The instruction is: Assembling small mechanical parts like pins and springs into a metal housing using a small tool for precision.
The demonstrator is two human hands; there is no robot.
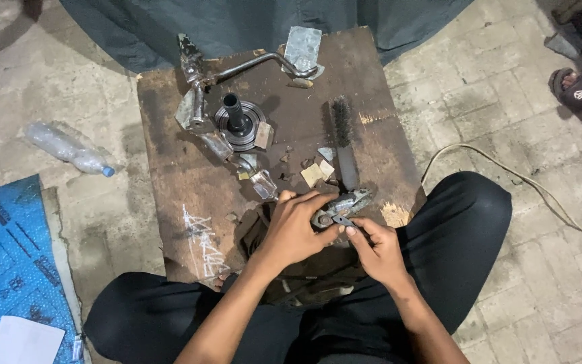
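A dark, stained wooden table (190, 175) stands on a floor (506, 121) of pale paving bricks. Near its centre, toward eleven o'clock, a round grooved metal hub (239, 125) with a black shaft stands upright. A bent metal bracket assembly (197, 101) lies touching its nine o'clock side, and a curved steel rod (254, 64) runs from there toward a flat metal plate (302, 47) at the twelve o'clock edge. A wire brush (343, 141) lies lengthwise toward three o'clock. Small scraps (314, 174) sit around the middle. White chalk scribbles (200, 243) mark the seven o'clock corner. On the floor at nine o'clock lies a clear plastic bottle (67, 148).
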